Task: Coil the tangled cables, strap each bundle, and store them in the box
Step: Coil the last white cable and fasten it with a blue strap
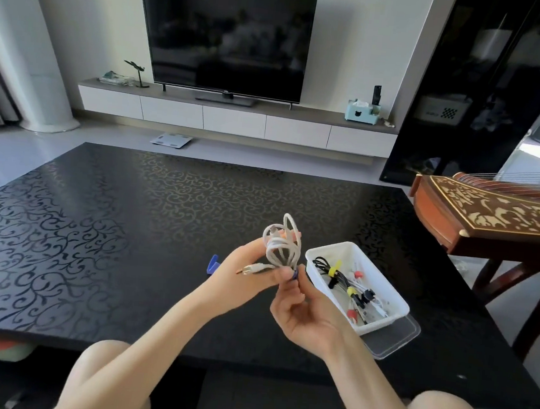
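Observation:
A coiled white cable (283, 243) is held above the black patterned table (128, 223), with a gold plug sticking out to the left. My left hand (248, 276) grips the coil at its lower end. My right hand (304, 313) pinches a blue strap (295, 274) at the base of the coil; the strap's other end (212, 263) shows left of my left hand. To the right stands a white box (394, 308) that holds several black and white cables tied with yellow straps (333, 270).
The box sits on its clear lid (404, 336) near the table's right front edge. A brown stringed instrument (492, 215) on a wooden stand is beside the table at right. A TV and low cabinet stand beyond the table.

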Tool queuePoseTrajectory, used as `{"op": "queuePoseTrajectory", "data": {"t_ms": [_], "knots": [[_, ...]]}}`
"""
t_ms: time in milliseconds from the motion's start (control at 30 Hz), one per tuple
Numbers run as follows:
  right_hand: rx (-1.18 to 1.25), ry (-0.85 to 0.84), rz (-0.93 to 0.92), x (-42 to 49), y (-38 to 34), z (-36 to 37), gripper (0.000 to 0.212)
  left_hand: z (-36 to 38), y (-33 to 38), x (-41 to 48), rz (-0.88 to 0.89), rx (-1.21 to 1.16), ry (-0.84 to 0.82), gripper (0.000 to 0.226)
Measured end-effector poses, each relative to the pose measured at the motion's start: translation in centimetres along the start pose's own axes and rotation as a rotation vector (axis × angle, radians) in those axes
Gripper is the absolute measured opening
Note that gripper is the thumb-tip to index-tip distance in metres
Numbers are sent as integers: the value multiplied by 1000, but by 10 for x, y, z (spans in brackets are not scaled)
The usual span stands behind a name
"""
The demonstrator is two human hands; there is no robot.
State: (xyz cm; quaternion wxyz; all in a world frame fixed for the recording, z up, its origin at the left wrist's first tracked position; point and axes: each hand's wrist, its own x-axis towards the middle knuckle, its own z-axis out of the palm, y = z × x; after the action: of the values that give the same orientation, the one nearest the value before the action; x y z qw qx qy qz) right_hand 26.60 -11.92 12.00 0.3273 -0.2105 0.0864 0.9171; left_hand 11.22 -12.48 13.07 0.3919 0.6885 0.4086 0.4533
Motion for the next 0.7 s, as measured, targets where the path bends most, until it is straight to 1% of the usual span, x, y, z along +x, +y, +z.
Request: {"op": "queuePoseTrajectory", "data": {"t_ms": [100,200,267,300,333,367,400,433,467,500,533,567,633,700], "knots": [[8,21,100,12,10,-7,18,-5,-6,-2,-73,-161,87,21],[-53,61,154,25,18,-9,20,-12,-14,-7,-122,-369,149,14],[-117,113,163,34,22,-9,23,-17,-22,-10,-151,-413,185,14],[-200,145,169,38,25,-10,26,-20,-26,-10,-165,-428,199,14],[-333,182,175,42,27,-10,32,-25,-28,-11,-187,-446,218,15],[-506,232,183,47,30,-10,40,-32,-31,-11,-220,-483,253,16],[-734,295,161,48,30,-11,48,-36,-31,-10,-250,-495,284,17],[-1004,387,109,51,31,-11,53,-44,-33,-9,-280,-460,319,18],[-1273,498,-5,56,32,-12,54,-53,-38,-9,-311,-368,346,21],[-1475,600,-183,60,30,-14,51,-61,-43,-10,-341,-262,350,22],[-1563,655,-353,66,26,-17,47,-69,-48,-11,-370,-175,338,22],[-1577,660,-482,70,22,-18,43,-75,-54,-14,-404,-123,314,20],[-1687,620,-635,81,14,-21,34,-89,-65,-23,-478,-99,304,18],[-1949,609,-720,96,9,-27,21,-104,-72,-30,-537,-145,358,16]]}}
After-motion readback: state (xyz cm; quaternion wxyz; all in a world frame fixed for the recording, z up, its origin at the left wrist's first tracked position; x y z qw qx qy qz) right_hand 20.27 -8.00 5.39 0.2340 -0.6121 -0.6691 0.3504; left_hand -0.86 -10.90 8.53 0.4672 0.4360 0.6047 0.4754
